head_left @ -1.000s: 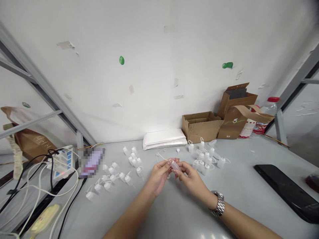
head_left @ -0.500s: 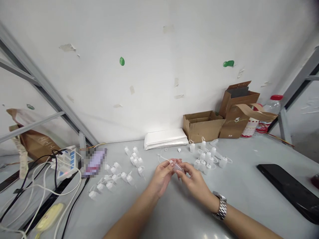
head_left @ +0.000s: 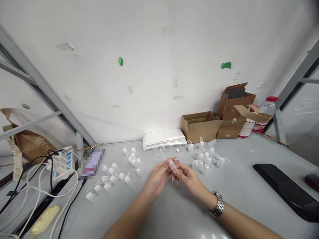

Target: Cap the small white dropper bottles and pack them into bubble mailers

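A small translucent squeeze bottle (head_left: 173,167) is held between my two hands over the middle of the table, tilted with its narrow tip toward the upper left. My left hand (head_left: 158,179) has its thumb and fingers closed at the tip end. My right hand (head_left: 190,180), with a metal watch (head_left: 217,203) at its wrist, grips the bottle's body from the right. A loose white cap (head_left: 177,150) and a thin white strap (head_left: 161,153) lie just beyond my fingers. Similar white-topped bottles stand in a right group (head_left: 205,159) and a left group (head_left: 112,176).
White sheets (head_left: 164,138) are stacked against the wall. Beside them are an open cardboard box (head_left: 203,130), a brown paper bag (head_left: 231,124) and a red-capped bottle (head_left: 267,108). A black case (head_left: 284,191) lies right. Cables and a power strip (head_left: 64,162) crowd the left.
The squeeze bottle has turned in my fingers, so its tapered tip now shows and points up more. My fingers have shifted around it. The whole view has moved slightly.
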A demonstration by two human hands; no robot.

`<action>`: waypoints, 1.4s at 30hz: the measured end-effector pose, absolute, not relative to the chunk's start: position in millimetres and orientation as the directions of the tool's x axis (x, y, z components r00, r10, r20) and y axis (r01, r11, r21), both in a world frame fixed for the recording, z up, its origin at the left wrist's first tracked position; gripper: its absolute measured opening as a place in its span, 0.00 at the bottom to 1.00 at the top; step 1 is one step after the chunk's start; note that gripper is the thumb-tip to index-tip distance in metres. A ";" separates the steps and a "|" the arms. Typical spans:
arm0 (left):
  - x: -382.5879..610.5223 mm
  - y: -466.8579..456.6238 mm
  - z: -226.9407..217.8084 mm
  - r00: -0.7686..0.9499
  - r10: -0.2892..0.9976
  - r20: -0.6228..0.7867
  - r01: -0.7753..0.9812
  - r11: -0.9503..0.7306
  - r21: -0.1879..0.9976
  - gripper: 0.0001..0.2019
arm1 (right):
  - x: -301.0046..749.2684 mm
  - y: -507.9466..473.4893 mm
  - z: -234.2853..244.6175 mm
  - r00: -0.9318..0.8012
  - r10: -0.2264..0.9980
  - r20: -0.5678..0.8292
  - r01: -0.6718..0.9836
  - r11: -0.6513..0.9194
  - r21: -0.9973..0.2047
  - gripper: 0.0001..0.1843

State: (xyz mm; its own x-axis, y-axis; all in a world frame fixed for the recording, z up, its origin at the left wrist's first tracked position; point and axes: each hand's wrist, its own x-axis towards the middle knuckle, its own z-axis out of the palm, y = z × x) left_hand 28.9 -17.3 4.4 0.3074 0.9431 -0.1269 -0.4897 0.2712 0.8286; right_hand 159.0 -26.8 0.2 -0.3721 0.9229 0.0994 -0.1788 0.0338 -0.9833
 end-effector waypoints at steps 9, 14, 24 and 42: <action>17.9 -16.6 7.9 -0.144 0.987 0.065 0.536 0.023 0.844 0.16 | 177.1 -20.7 7.2 -0.101 0.984 0.145 -0.105 0.134 -0.985 0.18; 28.9 -22.4 -17.7 -0.141 0.988 0.065 0.770 0.068 0.634 0.15 | 177.2 -22.9 6.3 -0.108 0.983 0.147 -0.115 0.135 -0.984 0.17; 21.2 -10.5 -3.5 -0.099 0.993 0.056 0.287 -0.026 0.958 0.12 | 173.6 -23.2 -2.0 -0.036 0.973 0.229 0.206 0.231 -0.951 0.15; 28.4 -16.8 2.0 -0.013 0.989 -0.150 -0.476 0.126 0.870 0.10 | 169.5 -30.9 -11.5 -0.164 0.886 0.435 0.585 0.442 -0.680 0.12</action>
State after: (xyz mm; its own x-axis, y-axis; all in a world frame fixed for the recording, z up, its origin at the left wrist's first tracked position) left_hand 28.4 -16.8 2.0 -0.0128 0.9887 -0.1497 -0.4762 0.1256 0.8703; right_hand 169.5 -30.9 -11.5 -0.1638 0.8856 0.4346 0.5852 0.4419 -0.6799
